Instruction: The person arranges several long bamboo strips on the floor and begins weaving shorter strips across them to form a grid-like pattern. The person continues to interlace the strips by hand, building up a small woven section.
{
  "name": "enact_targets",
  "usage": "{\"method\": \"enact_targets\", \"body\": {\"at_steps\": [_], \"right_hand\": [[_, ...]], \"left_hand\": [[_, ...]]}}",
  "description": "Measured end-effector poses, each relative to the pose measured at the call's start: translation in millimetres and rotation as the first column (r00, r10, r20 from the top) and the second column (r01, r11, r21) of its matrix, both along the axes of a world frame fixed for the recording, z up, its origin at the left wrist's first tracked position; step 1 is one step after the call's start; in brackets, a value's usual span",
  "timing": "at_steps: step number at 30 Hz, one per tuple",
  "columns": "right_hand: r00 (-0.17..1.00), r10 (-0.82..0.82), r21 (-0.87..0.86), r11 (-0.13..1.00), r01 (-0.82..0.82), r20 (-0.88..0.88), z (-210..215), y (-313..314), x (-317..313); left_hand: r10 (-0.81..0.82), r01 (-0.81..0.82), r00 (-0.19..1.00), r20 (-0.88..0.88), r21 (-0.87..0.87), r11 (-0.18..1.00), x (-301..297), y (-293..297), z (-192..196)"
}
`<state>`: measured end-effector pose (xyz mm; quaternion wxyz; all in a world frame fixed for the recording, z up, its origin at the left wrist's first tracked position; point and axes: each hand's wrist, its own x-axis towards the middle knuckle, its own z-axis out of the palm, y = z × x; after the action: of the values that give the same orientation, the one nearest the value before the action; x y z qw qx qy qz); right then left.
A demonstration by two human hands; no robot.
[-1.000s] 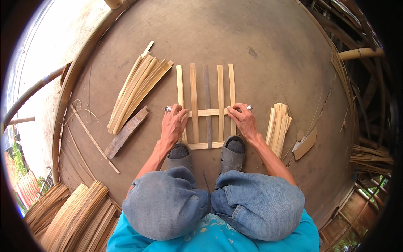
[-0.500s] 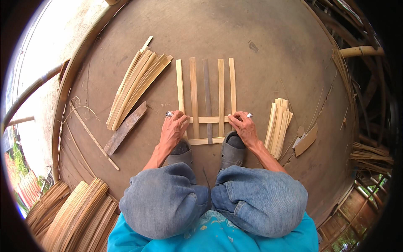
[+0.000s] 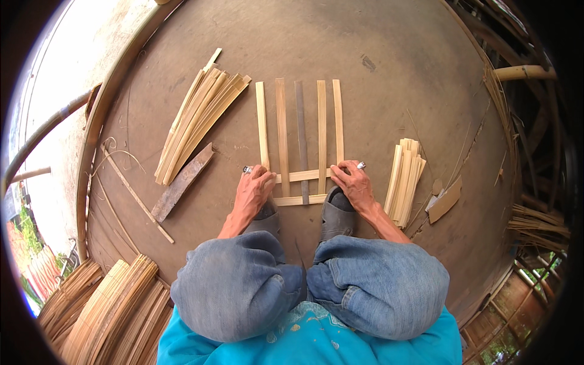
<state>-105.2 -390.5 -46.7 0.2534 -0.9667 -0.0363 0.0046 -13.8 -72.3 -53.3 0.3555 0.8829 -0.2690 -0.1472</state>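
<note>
Several upright bamboo strips [image 3: 301,131] lie side by side on the brown floor, one of them darker grey. Two short cross strips run through their near ends: an upper one [image 3: 302,176] and a lower one [image 3: 298,199]. My left hand [image 3: 254,190] presses on the left end of the upper cross strip. My right hand [image 3: 353,182] grips its right end. Both hands wear a ring. My grey shoes [image 3: 336,214] rest on the near ends of the strips.
A fanned bundle of long bamboo strips [image 3: 198,118] lies to the left, with a dark flat blade [image 3: 181,182] and a thin stick [image 3: 137,196] beside it. A short stack of strips [image 3: 404,179] lies to the right. More bundles [image 3: 103,310] sit at lower left.
Both hands have slid the upper cross strip toward me, closer to the lower cross strip. The view has shifted slightly.
</note>
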Motion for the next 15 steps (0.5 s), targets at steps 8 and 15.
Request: {"method": "enact_targets", "body": {"at_steps": [8,15], "right_hand": [[1.000,0.008,0.015,1.000,-0.007,-0.013,0.0,3.6,-4.7],[1.000,0.012,0.044,0.999,-0.010,-0.023,2.8,2.0,-6.0]], "left_hand": [[0.000,0.000,0.998,0.062,-0.002,1.000,-2.9,1.7,-0.1],[0.001,-0.001,1.000,0.020,0.020,1.000,-7.3,1.4,-5.8]]}}
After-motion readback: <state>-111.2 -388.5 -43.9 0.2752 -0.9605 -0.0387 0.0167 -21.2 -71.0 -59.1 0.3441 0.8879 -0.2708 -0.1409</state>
